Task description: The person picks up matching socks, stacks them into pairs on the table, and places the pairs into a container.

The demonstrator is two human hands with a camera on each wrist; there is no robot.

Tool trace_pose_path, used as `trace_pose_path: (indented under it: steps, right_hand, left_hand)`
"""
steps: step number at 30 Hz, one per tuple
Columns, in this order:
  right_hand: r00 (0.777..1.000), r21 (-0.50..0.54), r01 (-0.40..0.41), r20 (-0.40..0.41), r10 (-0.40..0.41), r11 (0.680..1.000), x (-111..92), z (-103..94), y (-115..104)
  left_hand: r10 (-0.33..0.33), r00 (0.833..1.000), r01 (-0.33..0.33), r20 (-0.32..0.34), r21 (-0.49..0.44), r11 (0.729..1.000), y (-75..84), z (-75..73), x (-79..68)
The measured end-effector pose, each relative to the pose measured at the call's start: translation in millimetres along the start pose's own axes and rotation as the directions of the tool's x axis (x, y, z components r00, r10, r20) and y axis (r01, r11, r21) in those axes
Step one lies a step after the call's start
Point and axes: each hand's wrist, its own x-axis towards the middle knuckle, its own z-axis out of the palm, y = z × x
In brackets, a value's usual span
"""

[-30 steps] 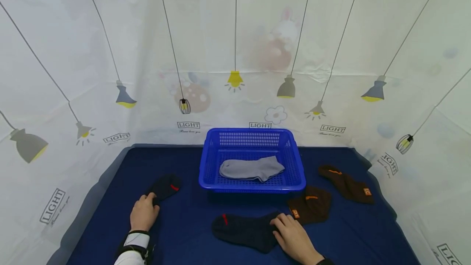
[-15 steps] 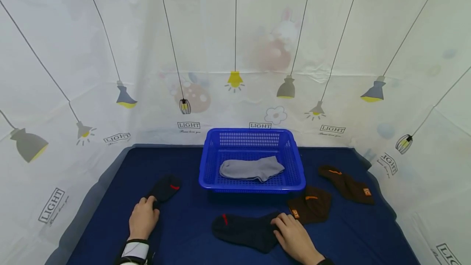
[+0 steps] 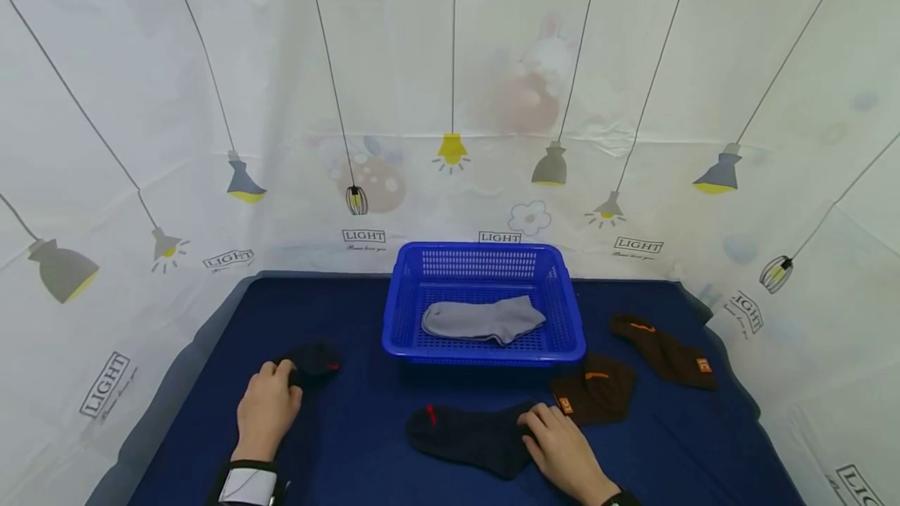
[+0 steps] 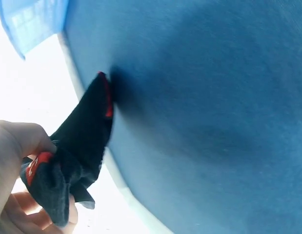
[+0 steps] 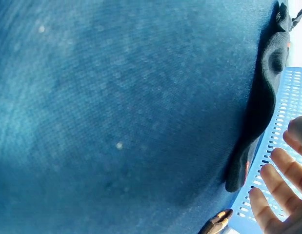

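In the head view my left hand (image 3: 267, 408), at the left of the table, grips a dark sock (image 3: 312, 364) with a red stripe at its toe. The left wrist view has the thumb and fingers pinching this sock (image 4: 85, 134) at its cuff, by a red patch, its toe pointing down to the cloth. A matching dark sock (image 3: 467, 437) lies flat at the front middle. My right hand (image 3: 562, 451) is at that sock's cuff end, fingertips overlapping it in the head view. In the right wrist view its fingers (image 5: 277, 187) are spread and hold nothing.
A blue plastic basket (image 3: 483, 358) stands at the back middle with grey socks (image 3: 485, 320) in it. Two brown socks with orange marks lie to its right, a nearer sock (image 3: 608, 393) and a farther sock (image 3: 664, 354). A printed white curtain surrounds the table's dark blue cloth (image 3: 373, 459).
My left hand has drawn slightly back and to the left, and the sock in it has lifted and shifted. The right hand has kept its place by the other dark sock.
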Motion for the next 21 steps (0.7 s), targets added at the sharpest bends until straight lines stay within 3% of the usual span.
trace_pose_path:
  steps: [5,21]
  right_hand:
    - [1.0,-0.001,-0.003,0.0,0.003,1.0,1,-1.2,-2]
    - [0.999,0.03,-0.013,0.038,0.012,0.999,-1,-1.4,-3]
  left_hand:
    - [0.044,0.999,-0.043,-0.015,0.016,0.999,14.1,-0.5,-7.8]
    - [0.13,0.991,-0.13,-0.021,0.001,0.992,45.2,26.2,-40.1]
